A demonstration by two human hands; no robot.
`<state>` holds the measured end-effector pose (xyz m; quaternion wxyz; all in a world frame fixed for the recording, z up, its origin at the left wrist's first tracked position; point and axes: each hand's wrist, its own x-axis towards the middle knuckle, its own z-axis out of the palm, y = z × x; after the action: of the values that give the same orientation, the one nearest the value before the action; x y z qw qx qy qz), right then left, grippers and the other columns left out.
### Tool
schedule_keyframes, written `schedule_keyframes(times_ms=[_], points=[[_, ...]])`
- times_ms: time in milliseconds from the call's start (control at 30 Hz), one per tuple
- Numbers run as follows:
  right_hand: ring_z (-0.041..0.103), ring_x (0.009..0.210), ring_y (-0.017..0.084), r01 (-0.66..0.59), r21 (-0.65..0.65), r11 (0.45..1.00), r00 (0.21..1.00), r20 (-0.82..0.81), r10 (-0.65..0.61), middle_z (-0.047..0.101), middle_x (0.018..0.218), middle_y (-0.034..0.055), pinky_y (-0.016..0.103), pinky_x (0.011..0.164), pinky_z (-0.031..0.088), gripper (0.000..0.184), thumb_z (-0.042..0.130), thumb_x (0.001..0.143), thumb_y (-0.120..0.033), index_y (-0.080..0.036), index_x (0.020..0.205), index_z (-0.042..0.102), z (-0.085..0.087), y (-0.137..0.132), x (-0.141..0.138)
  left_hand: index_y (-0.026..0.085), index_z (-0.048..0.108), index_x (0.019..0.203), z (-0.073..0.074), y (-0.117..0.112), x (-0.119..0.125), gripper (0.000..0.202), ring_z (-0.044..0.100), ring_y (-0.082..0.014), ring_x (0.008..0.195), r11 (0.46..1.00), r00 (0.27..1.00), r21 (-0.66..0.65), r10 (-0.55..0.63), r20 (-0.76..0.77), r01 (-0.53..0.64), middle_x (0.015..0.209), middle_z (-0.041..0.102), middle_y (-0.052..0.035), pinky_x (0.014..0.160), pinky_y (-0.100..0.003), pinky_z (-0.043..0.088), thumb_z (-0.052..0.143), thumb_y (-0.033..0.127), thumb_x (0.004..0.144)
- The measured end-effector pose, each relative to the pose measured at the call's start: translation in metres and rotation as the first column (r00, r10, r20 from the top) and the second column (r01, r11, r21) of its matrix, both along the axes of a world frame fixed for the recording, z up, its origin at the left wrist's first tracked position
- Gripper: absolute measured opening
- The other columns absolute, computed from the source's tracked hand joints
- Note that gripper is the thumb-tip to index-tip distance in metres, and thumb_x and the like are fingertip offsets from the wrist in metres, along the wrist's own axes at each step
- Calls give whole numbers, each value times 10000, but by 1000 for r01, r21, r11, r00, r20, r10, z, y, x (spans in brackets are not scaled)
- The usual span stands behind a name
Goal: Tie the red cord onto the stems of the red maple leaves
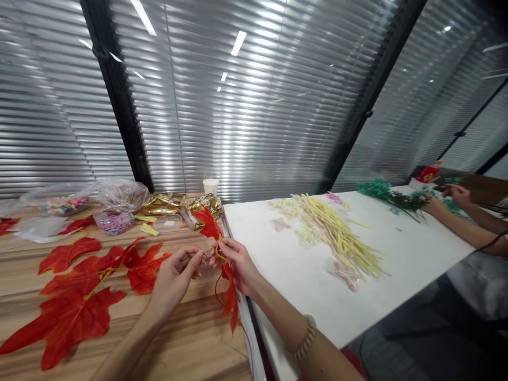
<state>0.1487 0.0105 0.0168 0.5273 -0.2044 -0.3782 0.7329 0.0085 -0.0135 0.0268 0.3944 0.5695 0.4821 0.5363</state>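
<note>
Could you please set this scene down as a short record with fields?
Left hand: pinching a thin strand
Right hand: holding a yellow stem with red leaves
Wooden table: loose leaf cluster, gold packets, tub of small coloured pieces
White table: yellow bundle, green foliage
Nearby: another person's hand at the foliage
Background: slatted blinds
</note>
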Motion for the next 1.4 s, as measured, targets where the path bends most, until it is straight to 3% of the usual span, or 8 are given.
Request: schedule_keyframes(times_ms=[200, 400, 533, 667, 833, 967, 1100, 1400], points=[[586, 587, 91, -22, 5, 1000, 1000, -14, 22, 593, 715, 19, 191, 571, 446, 158, 633, 714, -281, -131, 719, 584, -4, 2, 0, 162, 529, 693, -5, 3, -2, 246, 505, -95, 484, 1000, 1000, 10, -1, 8, 0, 589, 556, 15, 482, -215, 426, 550, 404, 736], [611, 610, 107, 10, -43, 999, 999, -35, -11, 605, 724, 15, 197, 583, 458, 194, 656, 691, -304, -137, 730, 565, -7, 6, 0, 174, 497, 858, -12, 11, -6, 333, 599, -179, 781, 974, 970, 52, 216, 114, -223, 889, 602, -49, 635, -290, 504, 629, 398, 650], [621, 632, 114, 30, -55, 998, 999, -10, -31, 612, 722, 14, 199, 597, 463, 196, 647, 691, -307, -139, 749, 565, -6, 6, 0, 170, 512, 979, -14, 10, -8, 368, 591, -216, 874, 971, 965, 97, 230, -122, -219, 1053, 557, -99, 694, -347, 506, 554, 417, 710], [618, 662, 113, 28, -9, 1000, 1000, 9, -28, 622, 755, 13, 215, 645, 469, 185, 649, 679, -293, -148, 753, 563, -8, 8, 0, 177, 551, 994, -15, 6, -4, 300, 496, -238, 1055, 932, 833, 339, 284, -476, -124, 1122, 526, -105, 865, -395, 424, 443, 380, 801], [606, 664, 108, 123, 44, 991, 992, 35, -125, 627, 737, -9, 242, 693, 466, 207, 674, 640, -282, -171, 772, 560, -14, 12, -3, 164, 584, 902, -11, 1, 1, 291, 502, -233, 985, 889, 744, 452, 350, -569, -73, 999, 577, -94, 868, -389, 382, 399, 377, 830], [585, 648, 98, 157, 144, 977, 980, 101, -173, 619, 716, -20, 238, 689, 453, 196, 696, 603, -259, -170, 747, 597, -19, 13, -5, 162, 600, 712, -6, 1, 0, 358, 553, -189, 707, 963, 831, 264, 196, -520, -62, 739, 615, -51, 674, -309, 430, 408, 447, 809], [581, 682, 110, 155, 211, 965, 955, 217, -201, 633, 733, 1, 256, 722, 441, 210, 716, 561, -258, -155, 728, 641, -21, 14, -4, 145, 607, 660, -11, 7, -1, 360, 592, -193, 682, 1000, 942, -15, -16, -335, 11, 698, 651, -51, 651, -287, 445, 549, 498, 692], [568, 660, 110, 141, 262, 955, 927, 304, -220, 643, 729, 11, 230, 640, 435, 177, 706, 576, -281, -162, 704, 681, -21, 11, -3, 118, 627, 761, -10, 6, 1, 351, 623, -199, 725, 978, 999, -203, -46, 22, 50, 760, 675, -83, 649, -285, 484, 730, 370, 539]])
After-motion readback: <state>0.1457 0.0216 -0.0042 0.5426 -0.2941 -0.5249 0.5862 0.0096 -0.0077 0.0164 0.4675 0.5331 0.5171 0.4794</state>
